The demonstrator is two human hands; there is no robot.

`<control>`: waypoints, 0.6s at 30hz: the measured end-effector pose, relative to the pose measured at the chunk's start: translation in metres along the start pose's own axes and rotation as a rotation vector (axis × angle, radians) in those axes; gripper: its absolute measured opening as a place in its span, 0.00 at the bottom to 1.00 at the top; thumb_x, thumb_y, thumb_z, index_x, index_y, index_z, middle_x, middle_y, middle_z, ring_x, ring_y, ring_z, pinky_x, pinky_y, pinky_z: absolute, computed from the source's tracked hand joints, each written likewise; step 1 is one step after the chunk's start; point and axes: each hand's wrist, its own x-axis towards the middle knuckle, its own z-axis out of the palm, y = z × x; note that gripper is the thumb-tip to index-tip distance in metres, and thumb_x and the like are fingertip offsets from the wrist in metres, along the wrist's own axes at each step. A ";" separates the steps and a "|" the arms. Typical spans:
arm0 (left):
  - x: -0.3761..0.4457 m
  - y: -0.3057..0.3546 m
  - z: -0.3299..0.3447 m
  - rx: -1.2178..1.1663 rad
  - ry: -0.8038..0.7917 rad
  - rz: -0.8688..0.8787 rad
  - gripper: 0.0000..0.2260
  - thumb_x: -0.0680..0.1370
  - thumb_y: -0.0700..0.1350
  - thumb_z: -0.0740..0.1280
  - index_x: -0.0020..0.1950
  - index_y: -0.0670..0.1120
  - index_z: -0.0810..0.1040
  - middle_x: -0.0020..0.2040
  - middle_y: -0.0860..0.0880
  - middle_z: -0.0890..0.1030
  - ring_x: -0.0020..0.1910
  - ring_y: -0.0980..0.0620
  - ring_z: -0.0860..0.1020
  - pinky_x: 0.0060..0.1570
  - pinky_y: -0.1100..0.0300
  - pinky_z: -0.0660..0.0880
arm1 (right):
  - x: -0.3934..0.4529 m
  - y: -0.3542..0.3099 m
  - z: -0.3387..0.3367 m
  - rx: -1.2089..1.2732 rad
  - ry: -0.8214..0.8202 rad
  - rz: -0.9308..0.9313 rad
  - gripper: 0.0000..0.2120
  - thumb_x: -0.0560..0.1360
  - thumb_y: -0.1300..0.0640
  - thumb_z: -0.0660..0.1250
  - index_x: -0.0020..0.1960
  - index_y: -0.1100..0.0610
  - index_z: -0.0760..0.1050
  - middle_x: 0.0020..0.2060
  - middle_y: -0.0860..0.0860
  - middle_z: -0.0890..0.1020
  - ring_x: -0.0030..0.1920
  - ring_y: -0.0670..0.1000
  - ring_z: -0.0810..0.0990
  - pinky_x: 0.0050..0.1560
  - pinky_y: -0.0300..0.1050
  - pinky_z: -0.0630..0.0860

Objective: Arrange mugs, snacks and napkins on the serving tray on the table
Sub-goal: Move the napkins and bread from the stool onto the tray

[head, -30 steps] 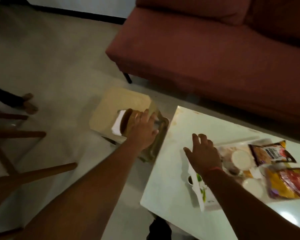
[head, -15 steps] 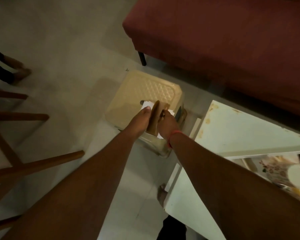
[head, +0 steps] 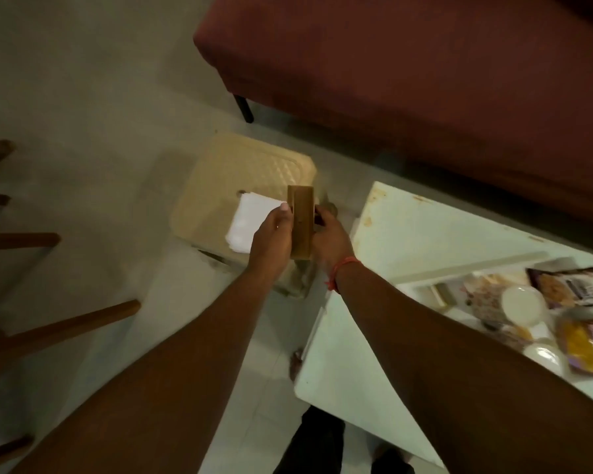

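Fingers (head: 283, 213) of the left hand (head: 271, 239) wrap the near side of a wooden napkin holder (head: 301, 222), and the right hand (head: 331, 236) clamps the far side, its fingertips tucked behind the wood and out of sight. The holder is gripped upright between both hands above a cream plastic stool (head: 243, 179), just left of the white bench (head: 408, 234). White napkins (head: 250, 222) fan out to the left of the holder; whether they sit inside it or lie on the stool is hard to tell, since the left hand covers their edge. A red thread bracelet (head: 343, 271) rings the right wrist. Over on the bench, at the right edge, the serving tray (head: 425, 285) is half covered by the right forearm, with a floral mug (head: 490, 302), a white mug (head: 543, 359) and two snack packets (head: 575, 285), (head: 586, 343) blurred and partly cut off by the frame. A dark red sofa (head: 408, 80) fills the top.
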 end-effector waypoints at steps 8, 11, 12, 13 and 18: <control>-0.125 -0.047 0.142 -0.142 -0.229 -0.080 0.22 0.77 0.67 0.54 0.63 0.57 0.73 0.59 0.52 0.81 0.57 0.51 0.80 0.55 0.42 0.79 | -0.097 0.088 -0.141 -0.174 0.119 0.108 0.29 0.68 0.45 0.58 0.68 0.47 0.72 0.56 0.49 0.83 0.52 0.52 0.83 0.56 0.52 0.80; -0.164 -0.058 0.181 -0.176 -0.290 -0.112 0.11 0.83 0.54 0.52 0.59 0.61 0.72 0.52 0.57 0.81 0.54 0.55 0.81 0.53 0.46 0.81 | -0.118 0.124 -0.178 -0.197 0.112 0.155 0.18 0.73 0.53 0.61 0.61 0.44 0.76 0.46 0.49 0.85 0.42 0.48 0.85 0.45 0.50 0.84; -0.172 -0.062 0.191 -0.175 -0.307 -0.122 0.11 0.84 0.53 0.51 0.58 0.61 0.72 0.51 0.59 0.80 0.53 0.56 0.81 0.53 0.48 0.81 | -0.123 0.132 -0.187 -0.191 0.117 0.153 0.15 0.74 0.55 0.61 0.59 0.44 0.77 0.45 0.48 0.86 0.40 0.47 0.85 0.44 0.50 0.84; -0.178 -0.066 0.200 -0.177 -0.318 -0.139 0.11 0.84 0.53 0.51 0.58 0.62 0.71 0.50 0.60 0.80 0.52 0.57 0.80 0.52 0.49 0.81 | -0.126 0.142 -0.194 -0.210 0.123 0.158 0.14 0.75 0.56 0.61 0.56 0.41 0.77 0.45 0.48 0.86 0.41 0.46 0.85 0.45 0.50 0.83; -0.188 -0.084 0.225 -0.207 -0.335 -0.206 0.15 0.84 0.54 0.49 0.67 0.56 0.69 0.50 0.60 0.79 0.53 0.57 0.79 0.55 0.48 0.80 | -0.134 0.164 -0.213 -0.222 0.078 0.153 0.17 0.76 0.60 0.60 0.44 0.36 0.73 0.41 0.43 0.83 0.42 0.47 0.83 0.45 0.47 0.80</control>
